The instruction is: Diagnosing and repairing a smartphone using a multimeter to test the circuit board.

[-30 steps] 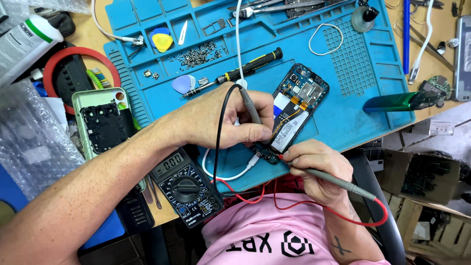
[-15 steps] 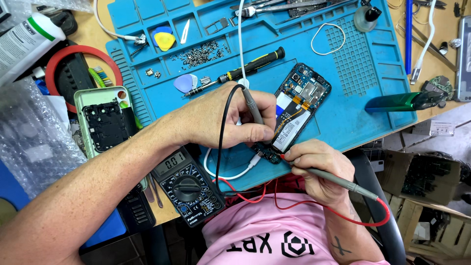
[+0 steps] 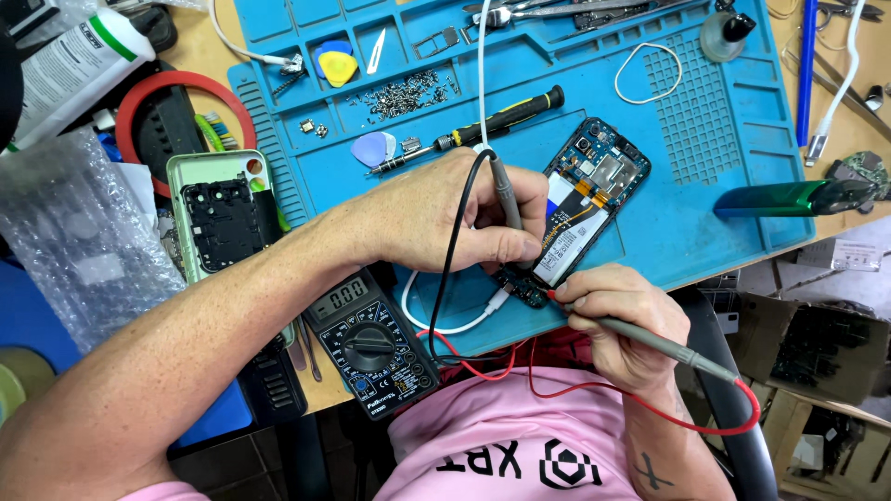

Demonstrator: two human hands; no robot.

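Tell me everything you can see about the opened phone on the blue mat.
The opened phone lies flat and slanted on the blue mat, back cover off. Its upper end shows a blue circuit board with a metal shield and camera; below sits a battery with white and black labels, crossed by an orange flex cable. The left hand rests at its lower left, holding a grey probe with a black lead. The right hand holds a red-lead probe to the bottom edge, where a white cable appears plugged in.

Blue mat [image 3: 705, 186], black multimeter [image 3: 371, 343], pink shirt [image 3: 483, 436]
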